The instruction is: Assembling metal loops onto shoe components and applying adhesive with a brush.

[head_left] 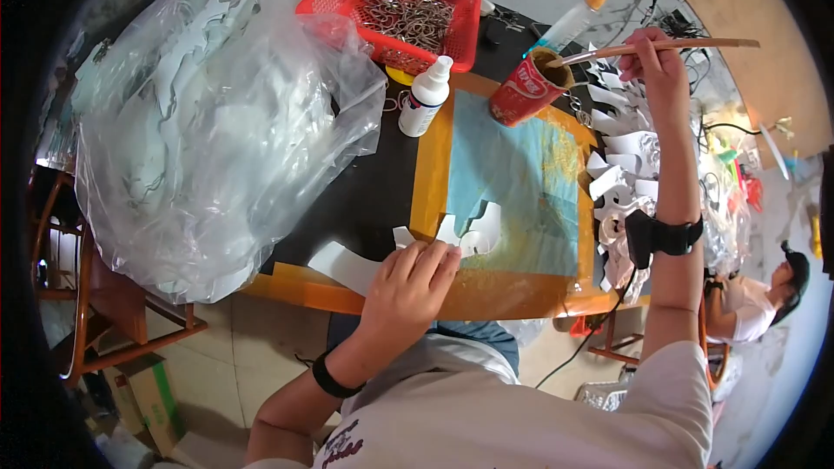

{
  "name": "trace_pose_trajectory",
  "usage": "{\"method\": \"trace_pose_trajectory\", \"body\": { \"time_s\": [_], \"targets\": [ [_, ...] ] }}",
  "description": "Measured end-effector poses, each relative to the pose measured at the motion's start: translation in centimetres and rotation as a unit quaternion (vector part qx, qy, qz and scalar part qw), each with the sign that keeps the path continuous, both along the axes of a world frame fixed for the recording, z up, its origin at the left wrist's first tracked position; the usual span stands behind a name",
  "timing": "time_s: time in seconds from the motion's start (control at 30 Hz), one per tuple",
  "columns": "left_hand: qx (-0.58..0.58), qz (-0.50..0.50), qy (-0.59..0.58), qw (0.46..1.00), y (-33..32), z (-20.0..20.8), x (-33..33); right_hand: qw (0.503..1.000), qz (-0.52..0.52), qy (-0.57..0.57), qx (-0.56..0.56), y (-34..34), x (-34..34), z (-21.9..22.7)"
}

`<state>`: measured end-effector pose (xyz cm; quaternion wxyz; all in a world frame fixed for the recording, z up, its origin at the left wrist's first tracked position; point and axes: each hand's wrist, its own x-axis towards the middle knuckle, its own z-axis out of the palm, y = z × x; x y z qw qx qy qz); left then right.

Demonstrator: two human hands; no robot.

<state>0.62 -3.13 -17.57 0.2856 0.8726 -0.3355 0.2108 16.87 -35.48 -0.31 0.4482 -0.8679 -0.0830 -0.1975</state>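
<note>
My right hand (653, 69) grips a brush (686, 46) by its long wooden handle. The brush's lower end is inside a red paper cup (525, 94) with a brownish residue around its mouth, so the bristles are hidden. At the near edge of the table, my left hand (407, 288) presses its bent fingers down on a white curved sheet piece (344, 267). Just beyond those fingertips, white cut-out shapes (483, 227) lie on a blue sheet (486, 169) bordered with brown tape. The left fingertips partly cover the pieces.
A large clear bag (200, 148) of white pieces fills the left side. Behind stand a red basket (465, 13) of metal rings, a white spray bottle (423, 104) and an orange-tipped bottle (573, 22). White pieces (621, 156) pile along the right; another person (751, 304) sits beyond.
</note>
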Motion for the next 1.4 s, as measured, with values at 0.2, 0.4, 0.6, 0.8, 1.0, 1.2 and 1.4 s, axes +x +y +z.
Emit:
{"method": "trace_pose_trajectory", "body": {
  "time_s": [0.2,0.4,0.6,0.8,1.0,1.2,1.4],
  "targets": [
    [0.004,0.001,0.001,1.000,-0.1,0.0,0.0,0.998,-0.019,-0.046,0.048,-0.8,-1.4,0.3],
    [0.023,0.003,0.004,1.000,-0.2,-0.1,0.1,0.997,-0.016,-0.059,0.039,-1.6,-2.7,0.3],
    [0.024,0.013,-0.008,1.000,-0.4,-0.3,0.0,0.997,-0.029,-0.070,0.007,-2.3,-4.4,0.2],
    [0.023,0.016,-0.003,1.000,-0.1,-0.5,-0.1,0.985,-0.083,-0.019,-0.148,-0.4,-7.7,0.9],
    [0.037,0.007,0.002,0.999,-0.4,0.0,0.2,0.999,0.032,0.020,0.033,5.1,-16.3,-4.1],
    [0.050,0.009,0.008,0.999,-0.6,-0.1,0.3,0.996,0.038,0.023,-0.073,8.5,-20.3,-9.8],
    [0.051,0.011,0.014,0.999,-0.5,0.1,0.3,0.998,0.005,0.007,-0.063,9.3,-20.6,-11.4]
  ]
}}
